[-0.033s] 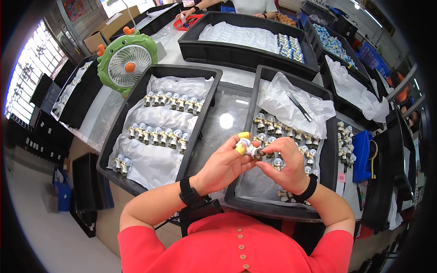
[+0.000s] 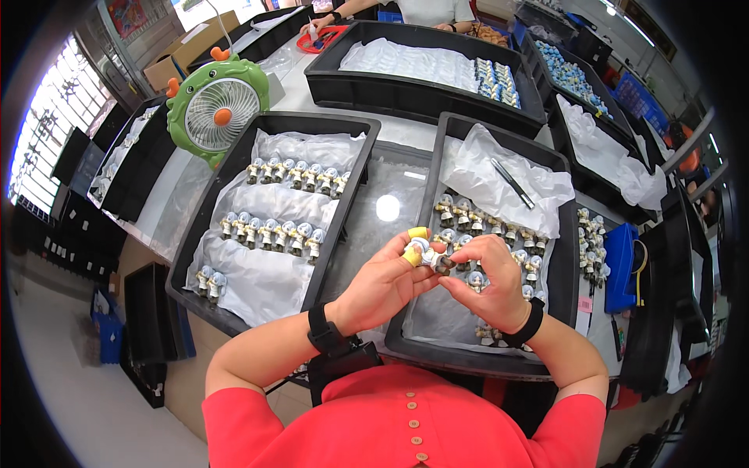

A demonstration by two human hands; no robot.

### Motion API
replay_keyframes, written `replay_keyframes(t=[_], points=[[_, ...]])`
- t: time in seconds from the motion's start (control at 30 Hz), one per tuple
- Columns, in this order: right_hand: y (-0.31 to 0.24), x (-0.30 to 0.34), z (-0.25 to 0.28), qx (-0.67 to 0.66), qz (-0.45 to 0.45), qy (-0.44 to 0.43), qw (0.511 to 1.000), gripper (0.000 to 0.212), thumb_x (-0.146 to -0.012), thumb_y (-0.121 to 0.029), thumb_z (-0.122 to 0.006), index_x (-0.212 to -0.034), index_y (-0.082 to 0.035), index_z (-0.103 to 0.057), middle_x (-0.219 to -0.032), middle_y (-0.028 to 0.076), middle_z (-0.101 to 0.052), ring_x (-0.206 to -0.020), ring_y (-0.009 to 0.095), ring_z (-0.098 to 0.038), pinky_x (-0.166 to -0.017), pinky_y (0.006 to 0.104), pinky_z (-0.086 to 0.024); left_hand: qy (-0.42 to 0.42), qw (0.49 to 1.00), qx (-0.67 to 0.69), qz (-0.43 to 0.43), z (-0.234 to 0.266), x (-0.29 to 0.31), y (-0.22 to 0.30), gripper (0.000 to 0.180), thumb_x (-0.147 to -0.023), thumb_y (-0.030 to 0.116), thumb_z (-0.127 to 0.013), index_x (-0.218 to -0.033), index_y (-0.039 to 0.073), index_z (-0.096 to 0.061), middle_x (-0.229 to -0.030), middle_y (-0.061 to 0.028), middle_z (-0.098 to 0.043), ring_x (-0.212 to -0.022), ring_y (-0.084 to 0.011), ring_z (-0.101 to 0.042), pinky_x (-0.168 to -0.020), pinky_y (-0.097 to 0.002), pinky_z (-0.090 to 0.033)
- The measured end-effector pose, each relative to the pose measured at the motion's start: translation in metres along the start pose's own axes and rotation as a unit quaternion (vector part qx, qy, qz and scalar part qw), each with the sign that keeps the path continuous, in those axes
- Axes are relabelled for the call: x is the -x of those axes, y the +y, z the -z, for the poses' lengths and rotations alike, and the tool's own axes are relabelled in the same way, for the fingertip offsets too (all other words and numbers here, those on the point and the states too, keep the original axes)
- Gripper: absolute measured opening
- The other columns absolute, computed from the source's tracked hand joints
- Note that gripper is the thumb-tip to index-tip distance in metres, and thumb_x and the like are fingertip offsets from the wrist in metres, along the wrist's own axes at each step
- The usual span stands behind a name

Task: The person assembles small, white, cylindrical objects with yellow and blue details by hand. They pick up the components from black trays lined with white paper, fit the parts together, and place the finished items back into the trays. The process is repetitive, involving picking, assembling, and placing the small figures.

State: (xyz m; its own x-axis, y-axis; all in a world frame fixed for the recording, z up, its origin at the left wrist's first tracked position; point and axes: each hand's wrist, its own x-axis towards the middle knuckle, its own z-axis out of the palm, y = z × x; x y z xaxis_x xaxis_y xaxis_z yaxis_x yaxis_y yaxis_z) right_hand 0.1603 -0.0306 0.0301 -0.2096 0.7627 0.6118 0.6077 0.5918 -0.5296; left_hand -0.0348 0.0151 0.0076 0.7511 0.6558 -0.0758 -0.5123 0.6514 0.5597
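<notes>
My left hand point(image 2: 384, 285), with yellow finger covers on the thumb and a finger, pinches a small pale-haired figurine point(image 2: 425, 251). The figurine lies tilted, its head toward my left fingers. My right hand point(image 2: 491, 285) closes its fingertips on the figurine's dark lower end. Both hands are over the left side of a black tray point(image 2: 396, 331) lined with white paper, where rows of similar figurines point(image 2: 477, 281) stand. To the left, another black tray point(image 2: 181, 269) holds similar figurines in rows point(image 2: 269, 232) on white paper, with two point(image 2: 209, 282) apart at its near left.
A black pen-like tool point(image 2: 512, 184) lies on the right tray's paper. The green fan point(image 2: 248, 84) stands behind the left tray. A large black tray point(image 2: 421, 95) sits farther back. A blue bin point(image 2: 621, 267) is at the right. Across the table, another person's hand point(image 2: 312, 31) shows.
</notes>
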Motion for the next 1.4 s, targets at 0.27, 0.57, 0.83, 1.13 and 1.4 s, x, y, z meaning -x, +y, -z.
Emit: replay_keyframes(t=[0.27, 0.57, 0.83, 1.13, 1.4], points=[[0.0, -0.002, 0.004, -0.04, -0.025, 0.008, 0.999, 0.033, -0.067, -0.005, -0.076, -0.096, -0.006, -0.06, -0.091, 0.009, -0.063, -0.086, 0.026, -0.059, -0.077, 0.0354, -0.046, -0.006, 1.0, -0.012, -0.005, -0.002, -0.001, 0.001, 0.038, -0.099, 0.017, -0.044, -0.135, 0.01, -0.034, -0.136, -0.0108, -0.044, -0.12, -0.0213, -0.049, -0.102, -0.0365, -0.04], [0.0, 0.0, 0.007, -0.068, -0.06, -0.004, 0.996, 0.029, -0.071, -0.004, -0.075, -0.098, -0.004, -0.063, -0.095, 0.011, -0.064, -0.09, 0.026, -0.063, -0.08, 0.0335, -0.049, 0.009, 0.998, -0.057, -0.036, -0.004, 0.0, 0.002, 0.042, -0.095, 0.012, -0.051, -0.135, 0.012, -0.035, -0.137, -0.0101, -0.044, -0.12, -0.019, -0.05, -0.103, -0.0354, -0.041], [0.004, 0.007, 0.003, -0.196, -0.183, 0.009, 0.963, 0.024, -0.082, -0.01, -0.069, -0.104, -0.003, -0.062, -0.096, 0.008, -0.067, -0.086, 0.015, -0.064, -0.079, 0.0286, -0.049, 0.022, 0.982, -0.18, -0.06, -0.012, 0.002, 0.002, 0.051, -0.093, 0.009, -0.056, -0.139, 0.01, -0.033, -0.131, -0.0081, -0.05, -0.116, -0.0169, -0.054, -0.097, -0.0311, -0.046], [0.002, 0.008, 0.007, -0.152, -0.17, -0.015, 0.974, 0.023, -0.085, -0.011, -0.067, -0.104, -0.003, -0.059, -0.092, 0.008, -0.067, -0.082, 0.016, -0.065, -0.076, 0.028, -0.05, 0.039, 0.975, -0.204, -0.074, -0.011, 0.001, 0.002, 0.055, -0.092, 0.011, -0.059, -0.141, 0.009, -0.033, -0.127, -0.0065, -0.053, -0.112, -0.0152, -0.056, -0.091, -0.0278, -0.048], [-0.005, 0.008, -0.004, -0.123, -0.157, -0.006, 0.98, 0.019, -0.084, -0.008, -0.067, -0.098, 0.0, -0.057, -0.085, 0.01, -0.067, -0.078, 0.017, -0.066, -0.073, 0.0288, -0.051, 0.061, 0.964, -0.236, -0.105, -0.013, 0.003, 0.001, 0.055, -0.096, 0.018, -0.054, -0.144, 0.01, -0.029, -0.124, -0.0042, -0.053, -0.108, -0.0123, -0.055, -0.091, -0.0294, -0.047]])
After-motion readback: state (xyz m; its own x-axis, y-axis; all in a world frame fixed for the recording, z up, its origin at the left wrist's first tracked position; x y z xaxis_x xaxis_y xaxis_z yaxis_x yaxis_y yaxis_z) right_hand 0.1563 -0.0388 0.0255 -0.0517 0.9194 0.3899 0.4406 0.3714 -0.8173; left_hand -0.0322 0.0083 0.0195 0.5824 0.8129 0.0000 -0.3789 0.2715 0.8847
